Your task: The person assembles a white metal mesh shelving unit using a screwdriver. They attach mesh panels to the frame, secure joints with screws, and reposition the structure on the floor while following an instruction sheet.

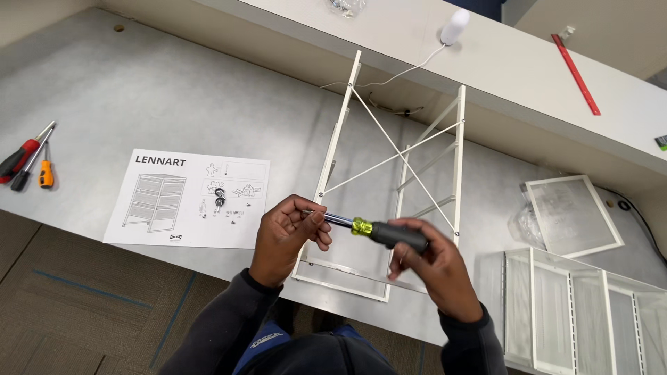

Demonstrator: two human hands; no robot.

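My right hand (432, 267) grips the black handle of a screwdriver (372, 230) with a yellow-green collar and a metal shaft. The shaft points left. My left hand (286, 232) pinches the shaft's tip between thumb and fingers. Both hands hover above the near end of a white metal frame (389, 173) with crossed brace wires, which lies flat on the grey tabletop.
An assembly instruction sheet (187, 198) lies left of the frame. Three screwdrivers (28, 163) rest at the far left. White mesh drawer panels (577, 305) and a flat white panel (571, 214) sit on the right. A red ruler (575, 73) and a white device (455, 26) lie on the shelf behind.
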